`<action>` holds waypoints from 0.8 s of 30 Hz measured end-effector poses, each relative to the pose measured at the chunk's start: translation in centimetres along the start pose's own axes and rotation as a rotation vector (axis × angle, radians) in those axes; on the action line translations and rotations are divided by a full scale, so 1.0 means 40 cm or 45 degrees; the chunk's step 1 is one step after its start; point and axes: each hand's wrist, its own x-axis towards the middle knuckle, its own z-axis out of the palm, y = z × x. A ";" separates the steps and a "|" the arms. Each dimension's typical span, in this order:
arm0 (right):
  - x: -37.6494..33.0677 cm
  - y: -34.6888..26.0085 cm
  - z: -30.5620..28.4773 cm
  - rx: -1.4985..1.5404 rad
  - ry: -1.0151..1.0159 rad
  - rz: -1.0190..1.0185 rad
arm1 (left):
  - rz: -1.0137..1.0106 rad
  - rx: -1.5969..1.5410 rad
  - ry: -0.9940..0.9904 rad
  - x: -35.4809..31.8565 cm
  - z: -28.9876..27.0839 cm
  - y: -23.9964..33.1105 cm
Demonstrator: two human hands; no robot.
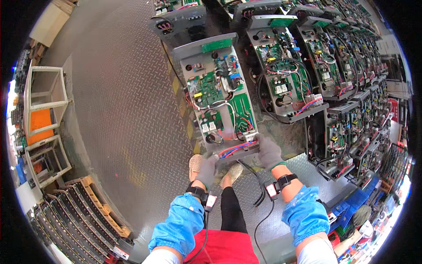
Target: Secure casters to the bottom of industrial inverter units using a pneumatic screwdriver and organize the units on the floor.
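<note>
A long open metal chassis point(205, 61) lies in front of me, carrying green circuit boards point(210, 88). Its near end plate sits between my two grey-gloved hands. My left hand point(207, 170) is closed on the plate's left corner. At the right corner, beside a white terminal block point(250, 137), my right hand point(269, 152) grips the same plate. Red and blue wires point(235, 148) run across this end between the hands. Black cables point(255, 174) hang down from below the plate, by my right wrist. The gloves hide the fingertips and both corners.
A similar chassis point(281, 75) with a coiled black cable stands to the right, and several more fill rows beyond it. Patterned metal floor point(118, 88) stretches on the left. White metal frames point(47, 94) and stacked dark strips point(72, 220) line the left side. Blue bins point(356, 200) stand lower right.
</note>
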 end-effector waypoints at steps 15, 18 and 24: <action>0.253 -0.078 -0.165 -0.244 -0.033 0.134 | 0.088 -0.302 0.011 0.097 0.053 0.234; 0.302 -0.064 -0.187 -0.304 -0.072 0.028 | 0.128 -0.253 0.126 0.117 0.064 0.247; 0.338 -0.046 -0.153 -0.330 -0.015 -0.078 | 0.038 -0.938 -0.231 0.086 -0.010 0.173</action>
